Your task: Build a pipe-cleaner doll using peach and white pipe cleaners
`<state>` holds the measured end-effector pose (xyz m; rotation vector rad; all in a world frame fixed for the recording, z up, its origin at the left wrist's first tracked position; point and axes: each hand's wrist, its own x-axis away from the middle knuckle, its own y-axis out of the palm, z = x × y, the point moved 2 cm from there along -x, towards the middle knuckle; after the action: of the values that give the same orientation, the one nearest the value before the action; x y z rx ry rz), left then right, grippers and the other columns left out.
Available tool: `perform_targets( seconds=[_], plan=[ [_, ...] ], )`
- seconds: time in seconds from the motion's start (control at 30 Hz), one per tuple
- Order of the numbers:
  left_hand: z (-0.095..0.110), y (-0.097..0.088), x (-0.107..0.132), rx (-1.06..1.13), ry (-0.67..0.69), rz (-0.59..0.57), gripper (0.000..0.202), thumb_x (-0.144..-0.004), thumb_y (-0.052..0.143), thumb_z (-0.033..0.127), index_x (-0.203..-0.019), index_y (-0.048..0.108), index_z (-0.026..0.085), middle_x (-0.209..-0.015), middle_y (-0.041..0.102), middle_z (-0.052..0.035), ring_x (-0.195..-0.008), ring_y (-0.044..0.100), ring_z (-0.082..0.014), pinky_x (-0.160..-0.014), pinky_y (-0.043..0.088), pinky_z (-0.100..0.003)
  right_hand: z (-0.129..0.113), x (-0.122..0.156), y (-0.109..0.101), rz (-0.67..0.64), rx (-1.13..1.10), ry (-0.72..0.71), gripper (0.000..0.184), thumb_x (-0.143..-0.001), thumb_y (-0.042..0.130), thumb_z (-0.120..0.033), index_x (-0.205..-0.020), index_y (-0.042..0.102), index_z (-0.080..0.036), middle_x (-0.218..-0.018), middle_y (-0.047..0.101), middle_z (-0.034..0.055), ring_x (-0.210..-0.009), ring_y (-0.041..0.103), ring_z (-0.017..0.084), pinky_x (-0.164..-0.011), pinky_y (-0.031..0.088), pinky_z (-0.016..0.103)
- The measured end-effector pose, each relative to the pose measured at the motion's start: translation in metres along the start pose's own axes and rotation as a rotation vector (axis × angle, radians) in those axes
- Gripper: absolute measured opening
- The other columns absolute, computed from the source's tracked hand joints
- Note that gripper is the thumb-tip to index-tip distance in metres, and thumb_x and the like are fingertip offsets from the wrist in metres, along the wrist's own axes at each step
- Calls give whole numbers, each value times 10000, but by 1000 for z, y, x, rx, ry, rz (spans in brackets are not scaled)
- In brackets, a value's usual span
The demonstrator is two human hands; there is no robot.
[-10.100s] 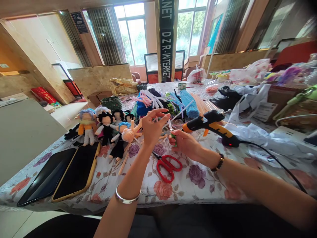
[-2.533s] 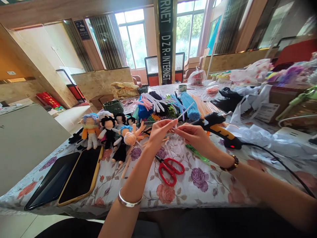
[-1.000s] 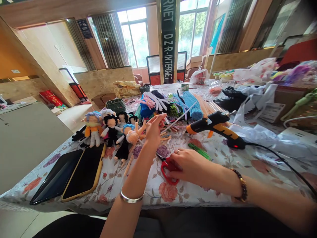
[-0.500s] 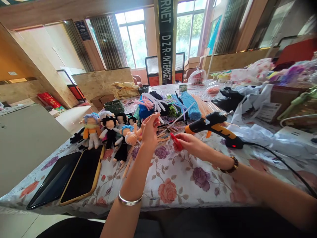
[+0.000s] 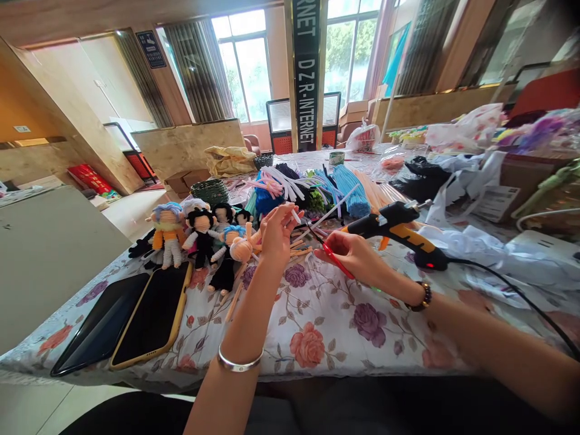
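My left hand (image 5: 277, 231) is raised over the middle of the table, its fingers pinched on a short white chenille stem (image 5: 296, 217). To its right, my right hand (image 5: 351, 257) grips red-handled scissors (image 5: 336, 261). Their dark blades point up and left toward the white piece; whether they touch it, I cannot tell. Several crocheted-looking dolls (image 5: 199, 232) stand and lie left of my left hand. Behind both hands is a heap of chenille stems, with a blue bundle (image 5: 351, 192) among them. Peach-coloured stem pieces lie under my hands.
A black and orange glue gun (image 5: 394, 229) with a lit red light stands right of my right hand, its cord running to the right edge. Two phones, one in a yellow case (image 5: 177, 319), lie front left. White ribbon-like material (image 5: 480, 251) and a black bag (image 5: 419, 178) are at right.
My right hand has turned and moved slightly right, so the scissors' red handles and blades show more. The white piece now shows more clearly at my left fingertips.
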<state>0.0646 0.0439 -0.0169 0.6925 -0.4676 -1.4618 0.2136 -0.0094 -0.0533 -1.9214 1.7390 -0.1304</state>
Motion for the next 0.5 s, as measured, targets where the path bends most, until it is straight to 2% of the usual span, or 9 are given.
perform_targets(
  seconds=[0.17,0.27,0.4,0.5],
  plan=[
    [1,1,3,-10,-8,-25,62,-605,662,147,-558,625,130,-643,600,8,-695,611,-107,-799,530,-318,2,-2,3,-34,-123,63,406,-673,705,-539,-712,515,-183,-609,492,-35,-556,401,99,-506,290,248],
    [1,1,3,-13,-19,-51,57,-586,675,151,-571,623,137,-675,604,10,-712,613,-114,-817,529,-338,-2,-3,3,-166,-333,106,395,-768,608,-538,-642,468,-191,-581,472,-26,-536,401,104,-526,309,267],
    [0,1,3,-41,-32,-92,70,-579,681,174,-581,614,155,-721,620,7,-767,619,-134,-862,512,-371,-7,-2,4,-394,-594,68,402,-887,432,-494,-620,468,-196,-650,496,8,-603,456,133,-617,377,301],
    [-2,1,3,-76,-34,-101,84,-588,685,193,-586,611,154,-733,623,2,-779,617,-137,-867,502,-364,-7,-1,5,-426,-582,58,410,-885,428,-516,-633,478,-197,-654,496,9,-610,456,135,-618,375,303]
  ],
)
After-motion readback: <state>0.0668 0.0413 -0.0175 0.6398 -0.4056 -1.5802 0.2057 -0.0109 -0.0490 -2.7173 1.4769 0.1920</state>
